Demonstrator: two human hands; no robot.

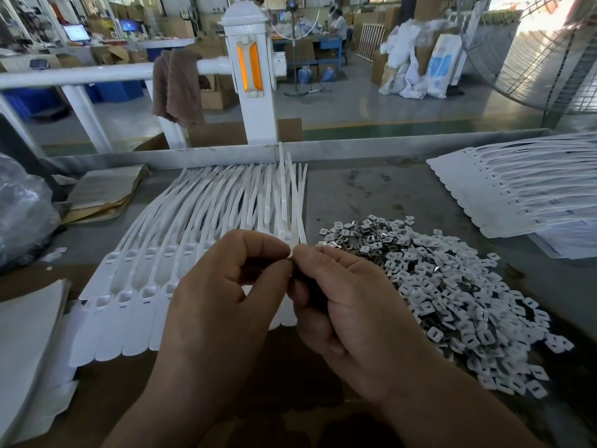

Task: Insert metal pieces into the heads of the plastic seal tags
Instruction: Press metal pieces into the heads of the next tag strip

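Head view.

Surface: 1 grey metal table (355, 195) with a raised back rim; brown cardboard sheet (97, 383) along the near edge.

Seal tags (181, 240): 1 fanned white row, centre-left on the table. 1 further tag stack (517, 195) at far right.

Metal pieces (452, 286): 1 loose heap, silver and white, just right of the hands.

Left hand (226, 302): thumb and forefinger pinched together at the front of the row; content too small to tell.

Right hand (349, 302): fingers curled round a dark object (310, 286), fingertips meeting the left's.

Room: workshop, concrete floor; white post (248, 92) with orange reflector; brown cloth (177, 88) over a rail; sacks (416, 59), blue print unreadable.
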